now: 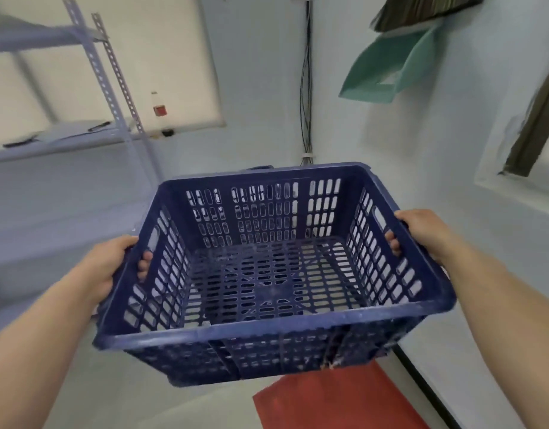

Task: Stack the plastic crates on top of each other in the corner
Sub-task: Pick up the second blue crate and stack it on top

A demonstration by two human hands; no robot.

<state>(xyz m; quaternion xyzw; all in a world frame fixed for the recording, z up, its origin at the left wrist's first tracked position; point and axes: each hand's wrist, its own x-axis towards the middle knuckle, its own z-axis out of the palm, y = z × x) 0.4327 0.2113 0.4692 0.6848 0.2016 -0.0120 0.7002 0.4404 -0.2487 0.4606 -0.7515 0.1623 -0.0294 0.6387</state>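
Fingertips (144, 264) of the left hand (107, 267) are seen curled in through the handle slot of the crate (267, 274), with the palm pressed against the outside of the wall. The right hand (422, 232) is set the same way on the opposite wall, its fingertips (394, 241) hooked through that side's slot. Both hands are thus closed round the crate's handles, and nothing else is held.

The grip is taken at the two short sides, probably so that the load is balanced between the arms and the open top is kept facing up — the way it has to sit if it is to be stacked. The crate is held in the air, clear of the floor, slightly tilted with the near rim lower, and it is carried empty; the slotted bottom can be seen right through.

Beyond the far rim a sliver of blue (261, 168) is visible — possibly another crate standing in the corner, though too little is shown to be sure. The corner itself is marked by cables (305, 88) run down the wall joint. A shelf rack (112, 72) is stood to the left, a green dustpan (387, 66) is hung on the right wall, and a red mat (329, 397) is laid on the floor beneath the crate.

The carrying step is judged to be under way, with the crate not yet set down.
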